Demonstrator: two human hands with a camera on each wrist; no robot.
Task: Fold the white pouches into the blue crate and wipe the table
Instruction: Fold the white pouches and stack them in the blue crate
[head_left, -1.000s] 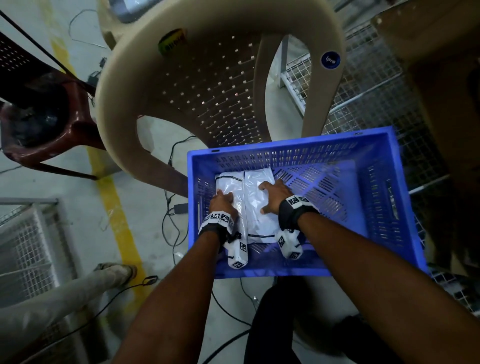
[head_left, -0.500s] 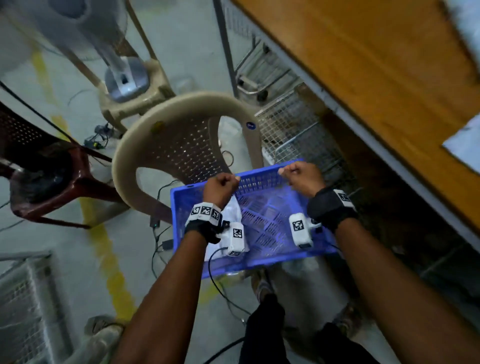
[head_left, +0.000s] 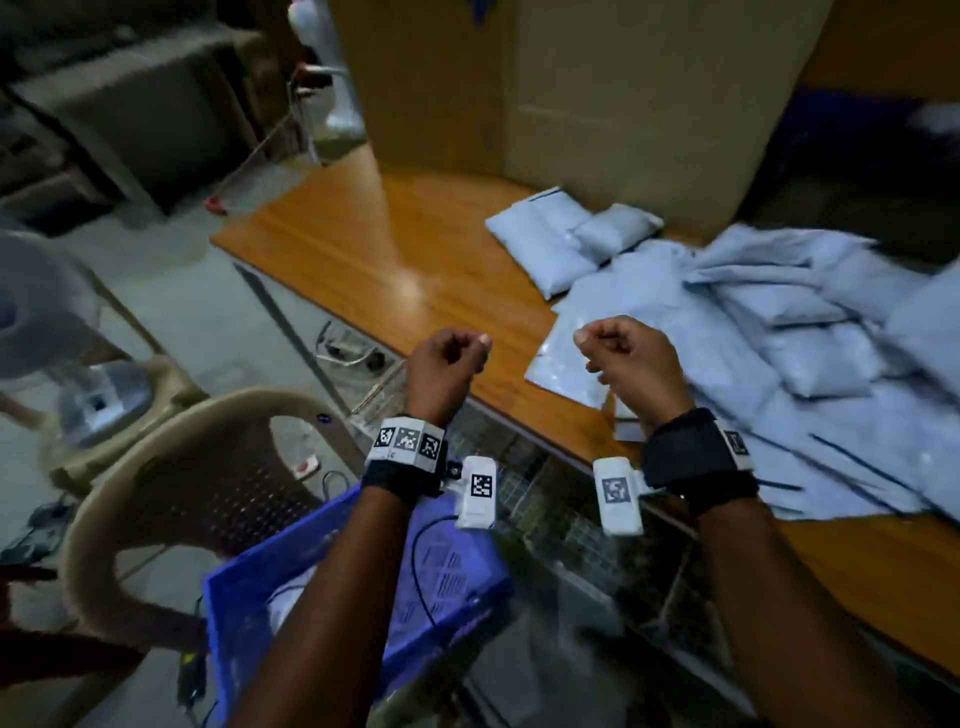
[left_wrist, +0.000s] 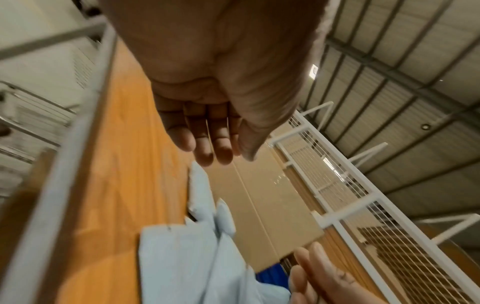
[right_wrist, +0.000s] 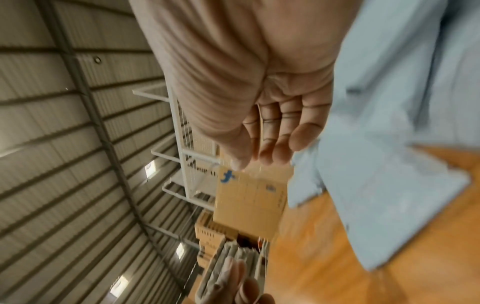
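Observation:
Both hands hang in the air over the near edge of the wooden table (head_left: 389, 249), fingers loosely curled and holding nothing. My left hand (head_left: 457, 351) is just off the table edge, and my right hand (head_left: 602, 345) is over the nearest flat white pouch (head_left: 566, 364). A loose heap of white pouches (head_left: 779, 322) covers the table's right side. The blue crate (head_left: 447, 571) sits low on the left, under my left forearm, with something white inside. Seen from the wrists, the left hand (left_wrist: 228, 155) and the right hand (right_wrist: 259, 158) are both empty, with pouches (left_wrist: 182, 257) (right_wrist: 389, 164) beyond.
A large cardboard box (head_left: 597, 93) stands at the back of the table. A beige plastic chair (head_left: 156, 467) is beside the crate, and a fan base (head_left: 98, 405) stands behind it. A wire mesh rack (head_left: 545, 519) runs under the table edge. Cables lie on the floor.
My hands have left the pouch in the crate and risen to table height. The view has swung up from the crate to the table and its heap of pouches.

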